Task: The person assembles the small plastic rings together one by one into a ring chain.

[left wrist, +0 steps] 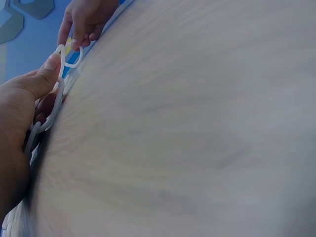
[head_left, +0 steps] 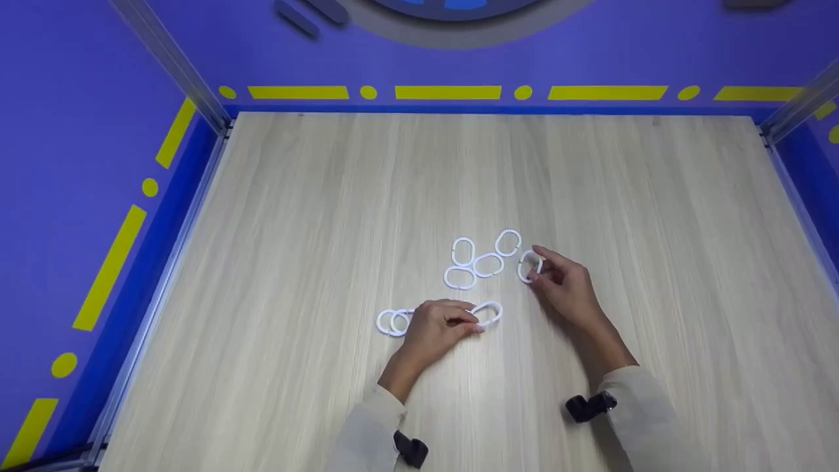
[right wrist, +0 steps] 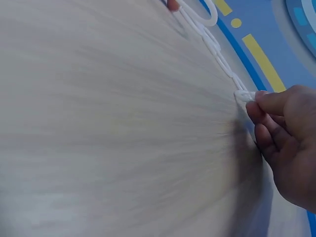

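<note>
My left hand pinches a white oval plastic link at the end of a short chain; the joined links trail out to the left of the hand, and its middle part is hidden under the fingers. Farther right, my right hand holds a separate white link between thumb and fingers, close over the table. In the left wrist view, the left thumb presses on the end link, with another link hooked below it. The right wrist view shows the right fingertips gripping their link.
Several loose white links, among them an upper left one and an upper right one, lie grouped on the wood-grain table beyond the hands. A blue wall with yellow markings borders the table at the back and sides.
</note>
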`<state>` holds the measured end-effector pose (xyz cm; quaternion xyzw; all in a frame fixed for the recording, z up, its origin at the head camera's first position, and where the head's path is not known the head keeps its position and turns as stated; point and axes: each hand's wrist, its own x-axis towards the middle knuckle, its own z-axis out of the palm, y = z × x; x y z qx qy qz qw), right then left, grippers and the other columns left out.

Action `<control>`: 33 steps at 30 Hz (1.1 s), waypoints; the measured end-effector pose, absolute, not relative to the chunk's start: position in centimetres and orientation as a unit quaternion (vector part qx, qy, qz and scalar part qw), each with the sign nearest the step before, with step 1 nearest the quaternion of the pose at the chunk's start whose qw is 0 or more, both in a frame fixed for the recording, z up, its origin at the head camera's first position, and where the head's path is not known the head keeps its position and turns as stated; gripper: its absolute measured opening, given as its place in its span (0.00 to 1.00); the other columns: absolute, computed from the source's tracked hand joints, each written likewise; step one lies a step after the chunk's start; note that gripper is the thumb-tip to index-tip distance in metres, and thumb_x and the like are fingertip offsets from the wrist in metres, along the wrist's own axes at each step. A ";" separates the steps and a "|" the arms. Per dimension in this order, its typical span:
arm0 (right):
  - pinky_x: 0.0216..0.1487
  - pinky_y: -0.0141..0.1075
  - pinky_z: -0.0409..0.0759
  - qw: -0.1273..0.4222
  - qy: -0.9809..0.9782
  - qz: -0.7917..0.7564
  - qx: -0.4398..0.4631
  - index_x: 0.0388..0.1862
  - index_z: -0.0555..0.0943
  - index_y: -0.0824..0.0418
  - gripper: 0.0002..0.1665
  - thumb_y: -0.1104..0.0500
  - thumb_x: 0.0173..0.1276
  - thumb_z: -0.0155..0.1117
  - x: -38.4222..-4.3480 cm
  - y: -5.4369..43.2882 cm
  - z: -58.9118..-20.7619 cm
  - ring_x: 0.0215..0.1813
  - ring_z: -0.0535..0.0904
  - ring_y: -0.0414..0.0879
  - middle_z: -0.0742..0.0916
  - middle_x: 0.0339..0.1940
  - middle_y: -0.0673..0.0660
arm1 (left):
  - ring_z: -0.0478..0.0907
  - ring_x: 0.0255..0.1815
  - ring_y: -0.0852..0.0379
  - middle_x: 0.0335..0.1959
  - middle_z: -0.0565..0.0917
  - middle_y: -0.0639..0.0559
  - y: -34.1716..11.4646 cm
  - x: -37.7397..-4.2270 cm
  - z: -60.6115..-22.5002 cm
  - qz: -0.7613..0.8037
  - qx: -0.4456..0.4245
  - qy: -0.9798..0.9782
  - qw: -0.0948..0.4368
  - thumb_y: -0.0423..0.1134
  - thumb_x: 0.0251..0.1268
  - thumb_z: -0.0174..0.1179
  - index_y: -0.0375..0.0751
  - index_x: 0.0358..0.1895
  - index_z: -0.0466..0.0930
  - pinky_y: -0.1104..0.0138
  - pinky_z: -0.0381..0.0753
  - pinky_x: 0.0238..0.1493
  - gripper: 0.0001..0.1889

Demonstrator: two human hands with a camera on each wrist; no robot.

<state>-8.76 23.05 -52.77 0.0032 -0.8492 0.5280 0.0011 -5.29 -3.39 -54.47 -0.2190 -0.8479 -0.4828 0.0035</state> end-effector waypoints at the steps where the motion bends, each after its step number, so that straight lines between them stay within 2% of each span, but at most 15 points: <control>1: 0.41 0.18 0.79 -0.004 -0.840 0.542 0.000 0.70 0.74 0.67 0.30 0.72 0.69 0.64 -8.5 23.1 -52.8 0.37 0.80 0.31 0.88 0.44 0.70 | 0.90 0.47 0.58 0.42 0.93 0.51 -3.4 -5.3 -54.5 -0.481 -0.219 -0.849 0.005 0.41 0.54 0.76 0.44 0.32 0.93 0.67 0.84 0.53 0.06; 4: 0.42 0.20 0.81 -0.009 -0.813 0.582 -0.011 0.70 0.74 0.68 0.27 0.72 0.72 0.61 -8.0 23.2 -52.8 0.38 0.82 0.30 0.87 0.44 0.73 | 0.90 0.47 0.58 0.42 0.93 0.51 -3.4 -5.3 -54.5 -0.480 -0.221 -0.849 0.008 0.41 0.54 0.77 0.44 0.32 0.93 0.67 0.84 0.53 0.06; 8: 0.44 0.21 0.81 -0.021 -0.798 0.601 -0.030 0.69 0.75 0.67 0.26 0.72 0.74 0.58 -7.3 23.0 -52.7 0.40 0.83 0.31 0.87 0.43 0.72 | 0.90 0.47 0.57 0.41 0.93 0.50 -3.3 -5.4 -54.4 -0.485 -0.222 -0.846 0.007 0.41 0.54 0.76 0.44 0.32 0.93 0.68 0.85 0.53 0.06; 14: 0.44 0.23 0.82 -0.034 -0.779 0.625 -0.048 0.68 0.75 0.71 0.23 0.72 0.75 0.55 -6.4 22.6 -52.7 0.38 0.83 0.33 0.89 0.38 0.60 | 0.90 0.47 0.57 0.42 0.93 0.50 -3.3 -5.4 -54.5 -0.491 -0.222 -0.842 0.003 0.41 0.54 0.77 0.43 0.33 0.93 0.68 0.85 0.52 0.06; 19: 0.41 0.26 0.83 -0.029 -0.765 0.642 -0.045 0.61 0.79 0.73 0.19 0.73 0.73 0.57 -5.7 22.2 -52.5 0.36 0.84 0.34 0.90 0.35 0.58 | 0.90 0.47 0.57 0.42 0.93 0.50 -3.3 -5.4 -54.4 -0.490 -0.218 -0.844 0.002 0.40 0.54 0.77 0.43 0.33 0.93 0.68 0.85 0.53 0.06; 25: 0.44 0.27 0.85 -0.045 -0.741 0.668 -0.042 0.57 0.79 0.75 0.16 0.72 0.71 0.60 -5.0 21.7 -51.8 0.38 0.86 0.36 0.90 0.33 0.52 | 0.90 0.47 0.57 0.41 0.93 0.50 -3.3 -5.3 -54.3 -0.488 -0.214 -0.846 0.005 0.41 0.54 0.77 0.44 0.32 0.93 0.67 0.85 0.53 0.06; 33: 0.40 0.26 0.85 -0.046 -0.743 0.668 0.014 0.48 0.82 0.81 0.13 0.74 0.66 0.66 -4.6 20.9 -51.9 0.36 0.87 0.36 0.92 0.34 0.48 | 0.90 0.46 0.57 0.41 0.93 0.51 -3.4 -5.4 -54.4 -0.488 -0.226 -0.843 0.009 0.43 0.55 0.75 0.44 0.33 0.93 0.68 0.85 0.51 0.07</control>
